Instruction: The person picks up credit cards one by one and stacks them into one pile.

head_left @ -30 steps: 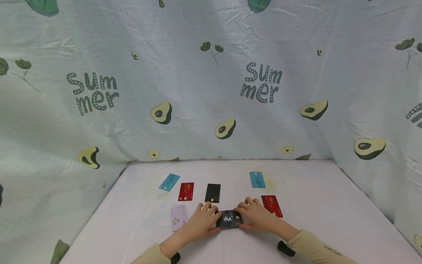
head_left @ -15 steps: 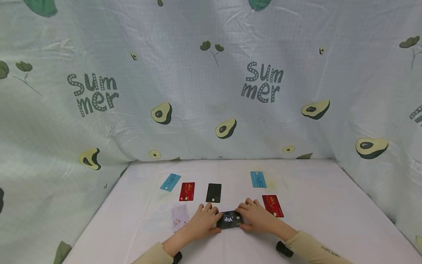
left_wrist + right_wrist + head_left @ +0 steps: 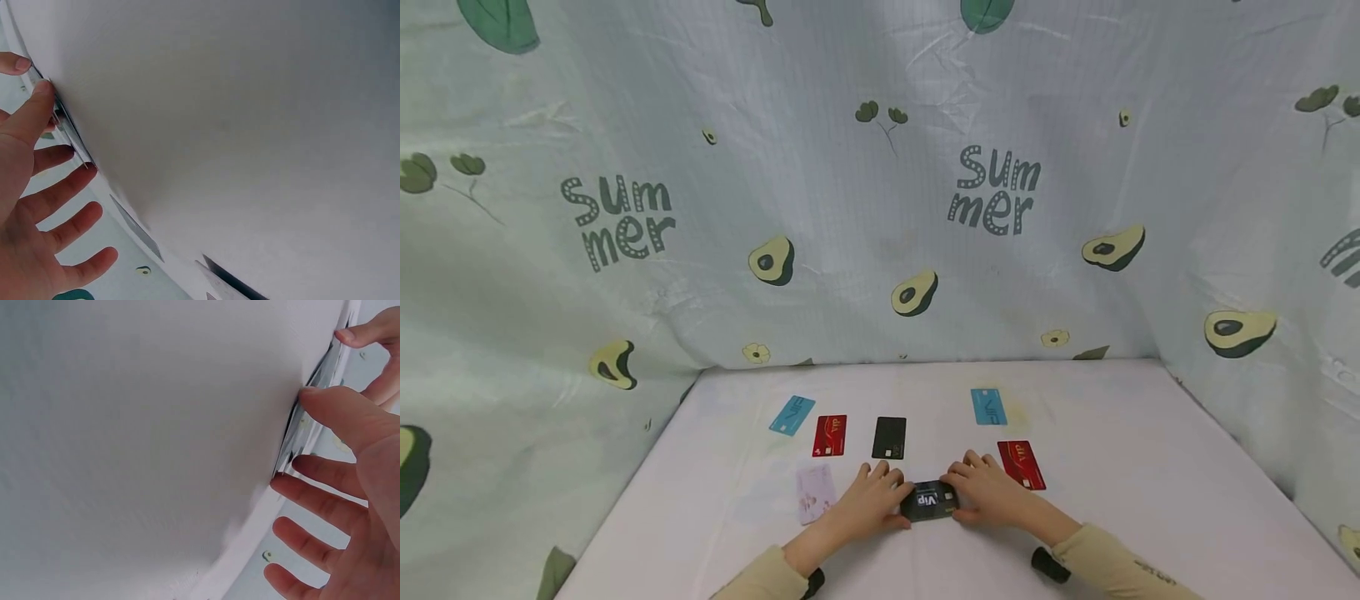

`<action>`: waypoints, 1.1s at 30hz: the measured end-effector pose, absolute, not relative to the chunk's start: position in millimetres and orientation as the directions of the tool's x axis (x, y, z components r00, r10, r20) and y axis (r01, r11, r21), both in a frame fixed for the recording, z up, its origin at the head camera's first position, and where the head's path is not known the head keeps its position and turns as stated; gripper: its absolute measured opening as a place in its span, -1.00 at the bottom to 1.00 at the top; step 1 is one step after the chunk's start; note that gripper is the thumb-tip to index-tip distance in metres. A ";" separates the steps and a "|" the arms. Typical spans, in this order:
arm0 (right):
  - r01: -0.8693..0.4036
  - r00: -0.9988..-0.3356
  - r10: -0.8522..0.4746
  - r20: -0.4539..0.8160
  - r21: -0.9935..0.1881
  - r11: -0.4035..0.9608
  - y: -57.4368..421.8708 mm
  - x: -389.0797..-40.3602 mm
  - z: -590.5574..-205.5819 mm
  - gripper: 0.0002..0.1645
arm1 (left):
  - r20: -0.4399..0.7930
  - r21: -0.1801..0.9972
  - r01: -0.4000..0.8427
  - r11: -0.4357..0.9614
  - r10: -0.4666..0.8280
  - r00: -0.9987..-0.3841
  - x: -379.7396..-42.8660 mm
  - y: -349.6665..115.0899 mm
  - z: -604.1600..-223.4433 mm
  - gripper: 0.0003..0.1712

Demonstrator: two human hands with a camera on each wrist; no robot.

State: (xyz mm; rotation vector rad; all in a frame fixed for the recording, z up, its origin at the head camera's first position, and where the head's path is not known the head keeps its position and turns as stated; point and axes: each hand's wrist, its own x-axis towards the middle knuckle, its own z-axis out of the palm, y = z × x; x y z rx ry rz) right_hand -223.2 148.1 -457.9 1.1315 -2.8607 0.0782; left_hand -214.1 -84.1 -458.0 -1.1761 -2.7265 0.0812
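A black card with white "Vip" lettering (image 3: 928, 502) lies between my two hands at the near middle of the table. My left hand (image 3: 871, 500) pinches its left end between thumb and fingers. At the opposite end, my right hand (image 3: 988, 493) pinches it in the same way. From the left wrist view, the black card (image 3: 70, 128) appears edge-on, close over the white surface, with the ring and little fingers spread free. Thin layered edges of the black card (image 3: 290, 437) show by the thumb in the right wrist view.
Beyond my hands lie a plain black card (image 3: 889, 438), a red card (image 3: 830, 436) and a blue card (image 3: 792, 415). A pale pink card (image 3: 815, 493) is beside my left forearm. Toward the right are another red card (image 3: 1022, 465) and blue card (image 3: 988, 407). A printed curtain (image 3: 835, 192) encloses the table.
The head view has shifted slightly. Both hands keep their pinch on the black card, which stays in about the same place among the other cards.
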 end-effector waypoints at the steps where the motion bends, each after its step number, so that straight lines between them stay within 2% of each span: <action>1: -0.683 -0.730 -0.680 0.069 -0.028 0.730 148.6 -224.2 -457.5 -0.43 | 0.136 -0.122 0.719 0.685 0.729 -0.671 -215.3 -83.5 -458.1 -0.46; 8: -0.679 -0.734 -0.677 0.054 -0.017 0.734 150.5 -227.0 -457.1 -0.43 | 0.148 -0.141 0.721 0.678 0.735 -0.662 -220.2 -81.2 -459.0 -0.47; 15: -0.682 -0.730 -0.681 0.053 -0.005 0.731 151.0 -224.8 -458.4 -0.45 | 0.120 -0.083 0.728 0.680 0.732 -0.670 -221.4 -78.7 -462.7 -0.48; 26: -0.672 -0.740 -0.672 0.031 -0.028 0.740 151.9 -227.5 -459.2 -0.46 | 0.120 -0.061 0.722 0.690 0.723 -0.681 -222.3 -77.3 -460.2 -0.49; 33: -0.675 -0.738 -0.675 0.024 -0.057 0.736 151.9 -229.0 -460.2 -0.45 | 0.107 -0.102 0.729 0.677 0.736 -0.668 -221.8 -78.7 -458.7 -0.49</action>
